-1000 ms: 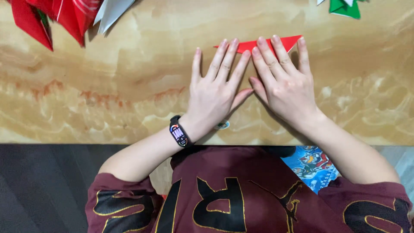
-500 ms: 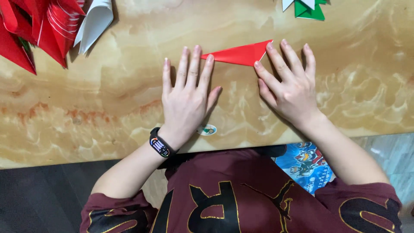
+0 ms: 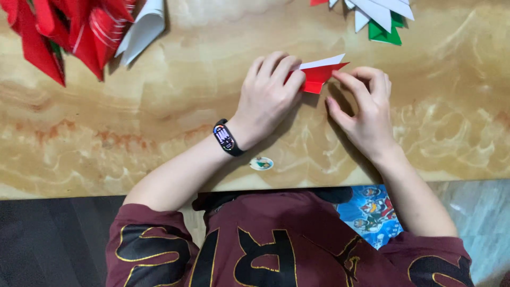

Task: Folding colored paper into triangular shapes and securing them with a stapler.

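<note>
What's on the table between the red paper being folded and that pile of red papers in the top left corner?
In the head view, a white folded paper lies beside the red pile; from there to the red paper, only bare table.

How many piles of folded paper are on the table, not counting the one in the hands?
2: a red and white pile at the table's far left corner, and a white and green pile at the far right edge. Both are cut off, so more may be hidden.

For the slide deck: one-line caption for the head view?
Both hands, left and right, pinch a folded red-and-white paper on a marbled table.
</note>
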